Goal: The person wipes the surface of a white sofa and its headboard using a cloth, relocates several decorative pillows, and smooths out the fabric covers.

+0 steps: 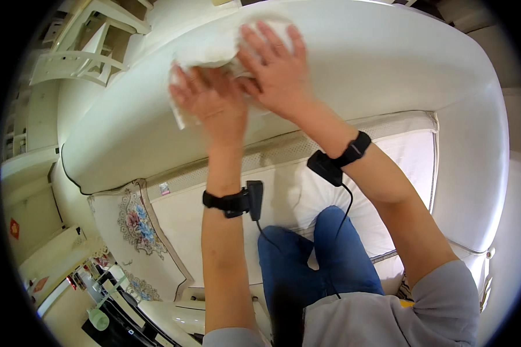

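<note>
A crumpled white cloth (205, 53) lies on the pale sofa backrest (364, 63), far ahead of my knees. My left hand (211, 98) presses on it from the near side, fingers spread and slightly blurred. Beside it and a little farther off, my right hand (278, 72) rests palm down on the cloth's right part, its fingers stretched apart. The thumb of the right hand comes close to the left hand. Folds under both palms are hidden.
My knees in blue jeans are on the white seat cushion (182, 222). A floral cover (134, 225) lies at the left end. White chairs (90, 55) stand behind the backrest. Black straps with small boxes and cables (253, 200) sit on both forearms.
</note>
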Demonstrator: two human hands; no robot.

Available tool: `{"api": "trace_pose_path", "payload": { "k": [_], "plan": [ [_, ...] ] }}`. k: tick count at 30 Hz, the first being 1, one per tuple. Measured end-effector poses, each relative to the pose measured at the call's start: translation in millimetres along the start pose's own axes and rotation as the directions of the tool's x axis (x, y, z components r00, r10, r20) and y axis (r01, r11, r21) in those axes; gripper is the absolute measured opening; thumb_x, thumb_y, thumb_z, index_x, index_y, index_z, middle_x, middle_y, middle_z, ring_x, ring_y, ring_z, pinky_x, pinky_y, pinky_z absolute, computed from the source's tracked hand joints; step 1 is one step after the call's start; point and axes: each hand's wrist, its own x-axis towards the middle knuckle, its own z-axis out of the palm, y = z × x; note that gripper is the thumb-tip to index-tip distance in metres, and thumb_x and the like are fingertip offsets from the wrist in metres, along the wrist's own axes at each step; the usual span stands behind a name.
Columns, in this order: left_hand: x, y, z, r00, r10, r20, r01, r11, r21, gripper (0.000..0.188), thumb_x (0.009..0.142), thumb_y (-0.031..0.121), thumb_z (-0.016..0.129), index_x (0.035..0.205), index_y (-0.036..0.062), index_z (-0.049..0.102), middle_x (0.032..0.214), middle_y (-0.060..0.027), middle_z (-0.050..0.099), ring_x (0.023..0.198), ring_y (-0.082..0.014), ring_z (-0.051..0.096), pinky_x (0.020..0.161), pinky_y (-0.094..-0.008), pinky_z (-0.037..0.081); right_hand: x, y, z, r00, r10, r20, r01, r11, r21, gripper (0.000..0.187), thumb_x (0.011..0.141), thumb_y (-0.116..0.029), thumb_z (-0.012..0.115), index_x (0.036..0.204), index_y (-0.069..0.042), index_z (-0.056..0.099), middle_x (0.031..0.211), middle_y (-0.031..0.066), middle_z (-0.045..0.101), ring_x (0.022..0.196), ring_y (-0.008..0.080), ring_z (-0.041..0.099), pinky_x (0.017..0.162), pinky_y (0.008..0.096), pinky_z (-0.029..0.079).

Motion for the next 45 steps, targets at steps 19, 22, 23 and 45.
{"api": "trace_pose_path", "payload": {
  "k": [19,22,23,45],
  "plan": [
    [-98,13,54,0.978,0.208,0.022,-0.192,0.934,-0.302,0.046,0.08,0.016,0.061,0.126,0.0151,0.056,0.144,-0.0064,0.041,0.139,-0.0308,0.026,0.11,-0.0587,0.014,-109,12,44,0.989,0.12,-0.085,-0.125,0.991,-0.053,0.036,0.075,-0.015,0.063,0.109,-0.004,0.06,0.144,0.0134,0.038,0.136,0.039,0.027,0.108,0.0641,0.013],
    [-156,0,78,0.962,0.196,0.192,-0.11,0.916,-0.385,0.052,0.078,0.015,0.06,0.129,0.0123,0.052,0.141,-0.0069,0.044,0.139,-0.0281,0.027,0.107,-0.0623,0.02,-162,4,68,0.992,0.125,0.003,-0.124,0.987,-0.099,0.028,0.073,-0.011,0.062,0.099,-0.004,0.062,0.144,0.0098,0.039,0.131,0.0346,0.037,0.105,0.0622,0.026],
    [-175,-5,84,0.935,0.233,0.266,-0.137,0.932,-0.337,0.055,0.078,0.017,0.061,0.131,0.0111,0.051,0.141,-0.0074,0.043,0.139,-0.0277,0.027,0.107,-0.062,0.02,-179,0,73,0.974,0.164,0.154,-0.154,0.985,-0.073,0.029,0.072,-0.011,0.062,0.101,-0.004,0.062,0.143,0.0095,0.04,0.128,0.0331,0.039,0.104,0.0599,0.028],
    [-164,-80,45,0.889,0.071,0.452,-0.01,0.99,-0.137,0.052,0.077,0.019,0.063,0.125,0.0022,0.051,0.142,-0.0153,0.04,0.138,-0.0394,0.023,0.109,-0.0622,0.015,-129,-48,73,0.903,0.04,0.428,-0.051,0.999,0.014,0.03,0.08,-0.018,0.062,0.109,-0.01,0.062,0.133,0.0058,0.053,0.098,0.0236,0.061,0.1,0.0568,0.033]
  ]
}}
